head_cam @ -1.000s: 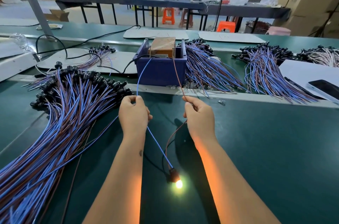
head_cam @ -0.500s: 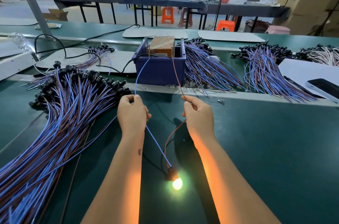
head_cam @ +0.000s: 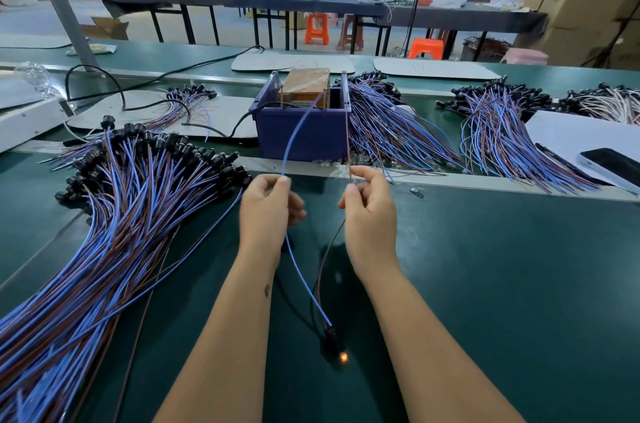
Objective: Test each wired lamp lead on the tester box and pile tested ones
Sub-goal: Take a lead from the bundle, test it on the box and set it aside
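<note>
Our left hand (head_cam: 268,211) pinches the blue wire (head_cam: 294,138), our right hand (head_cam: 370,215) the brown wire (head_cam: 347,135), both reaching the tester box (head_cam: 301,135). If either tip slips off its contact, the dim lamp (head_cam: 343,357) could read as faulty

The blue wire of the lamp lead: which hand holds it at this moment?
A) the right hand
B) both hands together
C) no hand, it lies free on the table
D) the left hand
D: the left hand pinches the blue wire that runs up to the tester box, while the right hand pinches the brown wire.
</note>
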Action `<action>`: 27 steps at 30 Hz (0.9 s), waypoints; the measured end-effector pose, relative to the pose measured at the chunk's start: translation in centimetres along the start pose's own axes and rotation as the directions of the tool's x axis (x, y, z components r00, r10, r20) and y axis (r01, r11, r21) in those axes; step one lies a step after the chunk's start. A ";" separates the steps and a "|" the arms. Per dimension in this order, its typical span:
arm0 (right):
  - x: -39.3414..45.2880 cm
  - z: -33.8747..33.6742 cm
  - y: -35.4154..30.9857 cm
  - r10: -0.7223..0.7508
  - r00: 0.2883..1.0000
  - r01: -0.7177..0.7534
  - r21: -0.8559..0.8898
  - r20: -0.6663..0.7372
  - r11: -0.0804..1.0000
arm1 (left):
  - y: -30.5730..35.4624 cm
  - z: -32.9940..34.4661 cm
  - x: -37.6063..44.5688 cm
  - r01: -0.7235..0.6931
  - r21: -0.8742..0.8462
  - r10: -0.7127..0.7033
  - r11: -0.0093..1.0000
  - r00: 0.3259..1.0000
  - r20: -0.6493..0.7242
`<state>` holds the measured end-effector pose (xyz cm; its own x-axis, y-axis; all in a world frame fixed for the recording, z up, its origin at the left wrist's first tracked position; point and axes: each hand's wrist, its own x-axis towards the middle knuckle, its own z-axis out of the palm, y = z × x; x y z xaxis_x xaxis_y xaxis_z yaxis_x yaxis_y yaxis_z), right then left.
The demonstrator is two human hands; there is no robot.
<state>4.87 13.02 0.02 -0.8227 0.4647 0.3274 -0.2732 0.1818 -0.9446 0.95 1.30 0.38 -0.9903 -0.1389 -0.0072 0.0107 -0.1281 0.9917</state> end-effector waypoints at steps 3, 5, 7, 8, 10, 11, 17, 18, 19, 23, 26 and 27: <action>-0.4 0.6 -0.2 -0.026 0.994 0.024 0.015 0.104 1.000 | -0.2 1.1 -0.6 -0.066 0.035 0.060 0.997 0.987 0.152; -0.4 0.6 -0.2 -0.028 0.986 0.024 0.028 0.166 0.999 | -0.3 1.6 -0.9 -0.081 0.021 0.075 0.996 0.974 0.212; -0.3 0.4 -0.2 -0.023 0.978 0.013 0.046 0.207 0.999 | -0.3 1.5 -0.9 -0.047 -0.011 0.049 0.999 0.969 0.243; -0.2 0.3 -0.2 -0.020 0.974 0.009 0.048 0.227 0.999 | -0.2 1.4 -0.9 -0.027 -0.010 0.029 1.000 0.968 0.251; -0.2 0.0 -0.1 -0.008 0.963 -0.006 0.050 0.271 0.999 | -0.2 1.1 -0.7 0.030 -0.035 -0.020 0.999 0.965 0.261; -0.1 -0.1 0.0 0.003 0.958 -0.019 0.053 0.288 0.998 | -0.1 1.1 -0.6 0.066 -0.082 -0.043 0.994 0.966 0.257; -0.2 0.0 0.3 0.004 0.888 0.013 -0.033 0.461 0.999 | 0.4 0.6 0.2 0.170 -0.428 -0.109 0.888 0.980 0.164; -0.3 0.0 0.2 0.001 0.856 0.003 -0.006 0.516 1.000 | 0.3 0.5 0.2 0.163 -0.430 -0.108 0.888 0.983 0.150; -0.4 0.1 0.2 -0.011 0.834 -0.021 0.052 0.552 0.998 | 0.2 0.5 0.2 0.158 -0.416 -0.108 0.895 0.984 0.140; 0.2 -0.2 0.0 0.047 0.926 -0.232 0.465 0.375 0.855 | 0.0 1.2 -0.4 0.141 -0.347 -0.101 0.927 0.986 0.132; 1.4 -1.3 0.4 0.234 0.958 -0.287 0.578 0.166 0.764 | 0.0 1.6 -0.9 0.080 -0.312 -0.039 0.947 0.990 0.135; 1.8 -1.6 0.6 0.272 0.954 -0.290 0.598 0.123 0.747 | 0.0 1.6 -1.0 0.021 -0.276 0.021 0.961 0.989 0.148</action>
<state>4.09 15.37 0.10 -0.9208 0.3866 0.0524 -0.2633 -0.5169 -0.8145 1.74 2.99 0.56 -0.9995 0.0049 0.0322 0.0276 -0.3972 0.9173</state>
